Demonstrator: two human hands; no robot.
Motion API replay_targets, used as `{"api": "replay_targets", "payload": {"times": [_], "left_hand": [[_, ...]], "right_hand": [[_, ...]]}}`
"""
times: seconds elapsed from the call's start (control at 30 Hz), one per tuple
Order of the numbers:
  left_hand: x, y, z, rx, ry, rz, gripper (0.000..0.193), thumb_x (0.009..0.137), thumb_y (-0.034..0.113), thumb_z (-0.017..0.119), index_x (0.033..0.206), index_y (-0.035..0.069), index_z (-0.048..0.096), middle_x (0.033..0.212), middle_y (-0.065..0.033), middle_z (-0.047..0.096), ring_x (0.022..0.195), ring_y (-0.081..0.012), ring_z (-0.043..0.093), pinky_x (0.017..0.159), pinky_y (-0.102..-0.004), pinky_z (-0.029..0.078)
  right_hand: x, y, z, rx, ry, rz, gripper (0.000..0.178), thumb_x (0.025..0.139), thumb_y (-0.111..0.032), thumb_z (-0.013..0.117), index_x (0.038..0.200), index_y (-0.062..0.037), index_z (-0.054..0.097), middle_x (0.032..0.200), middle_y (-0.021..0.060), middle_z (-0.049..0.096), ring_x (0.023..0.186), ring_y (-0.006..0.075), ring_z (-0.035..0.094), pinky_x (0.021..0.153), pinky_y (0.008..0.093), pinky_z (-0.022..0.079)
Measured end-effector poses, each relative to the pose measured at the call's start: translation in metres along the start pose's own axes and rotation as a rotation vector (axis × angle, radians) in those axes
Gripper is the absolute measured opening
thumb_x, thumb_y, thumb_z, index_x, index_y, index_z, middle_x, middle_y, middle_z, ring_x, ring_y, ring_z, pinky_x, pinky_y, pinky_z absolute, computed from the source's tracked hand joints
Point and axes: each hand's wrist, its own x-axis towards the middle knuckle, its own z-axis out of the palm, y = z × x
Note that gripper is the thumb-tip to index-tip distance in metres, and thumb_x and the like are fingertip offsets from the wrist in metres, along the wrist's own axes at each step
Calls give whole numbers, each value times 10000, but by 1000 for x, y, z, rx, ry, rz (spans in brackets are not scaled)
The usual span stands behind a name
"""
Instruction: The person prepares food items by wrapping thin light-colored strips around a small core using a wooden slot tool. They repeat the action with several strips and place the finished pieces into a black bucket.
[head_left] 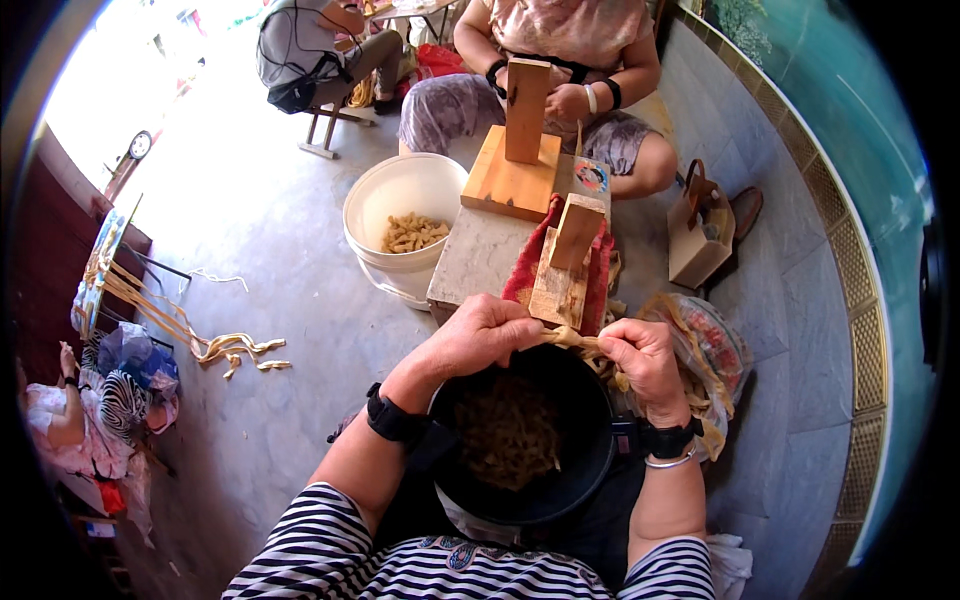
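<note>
Both my hands are raised over the far rim of a black bucket [585,410]. A tan, soft-looking strip [568,338] with a knot-like lump stretches between them. My left hand [488,335] pinches its left end between thumb and fingers. At the other end, my right hand [648,365] has its fingers closed on the strip. Many short tan knotted pieces [508,430] lie inside the bucket, in shadow. Just beyond my hands is a small wooden stand [560,285] with an upright block, resting on a red cloth [527,268].
A low grey table [462,255] bears a larger wooden stand [515,170]. Beside it, a white bucket [365,215] holds tan pieces. A plastic bag [715,340] with strips lies right. Another person [560,40] sits opposite. Long strips [225,345] hang from a left-hand table.
</note>
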Motion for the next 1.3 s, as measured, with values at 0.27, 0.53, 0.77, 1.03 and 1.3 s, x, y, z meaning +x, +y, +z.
{"api": "replay_targets", "payload": {"times": [0.27, 0.53, 0.77, 1.03, 1.3], "left_hand": [[2, 1, 18, 582, -210, 133, 176, 877, 199, 568, 904, 25, 571, 741, -142, 606, 738, -320, 610, 660, -391, 482], [41, -14, 12, 579, 341, 216, 146, 843, 225, 602, 865, 82, 591, 713, -156, 614, 706, -355, 610, 620, -412, 475], [55, -27, 16, 702, 444, 129, 150, 807, 251, 626, 863, 111, 615, 725, -154, 625, 738, -363, 610, 655, -438, 479], [4, -7, 45, 654, 306, 238, 365, 830, 442, 576, 941, 104, 655, 775, -118, 661, 802, -330, 619, 719, -450, 458], [13, -3, 52, -867, 420, 71, 340, 991, 366, 388, 896, 71, 528, 693, -51, 602, 494, -93, 427, 433, -207, 348]], "right_hand": [[4, -5, 21, -238, -35, -1, 102, 824, -78, 640, 774, 10, 654, 608, 43, 591, 593, 57, 506, 552, 244, 420], [46, 28, 16, -404, 245, -163, 109, 852, -94, 595, 799, 1, 588, 618, 143, 552, 562, 169, 546, 552, 299, 436], [63, 45, 26, -698, 347, -145, 204, 815, -178, 604, 697, -14, 577, 666, 210, 588, 663, 403, 592, 553, 442, 463], [28, 22, 33, 292, -6, 346, 273, 916, -233, 527, 708, -67, 589, 551, -2, 517, 438, 114, 465, 412, 251, 368], [13, 6, 66, 702, -250, 362, 248, 973, -300, 489, 888, -83, 574, 576, -46, 415, 445, 54, 363, 402, 206, 295]]}}
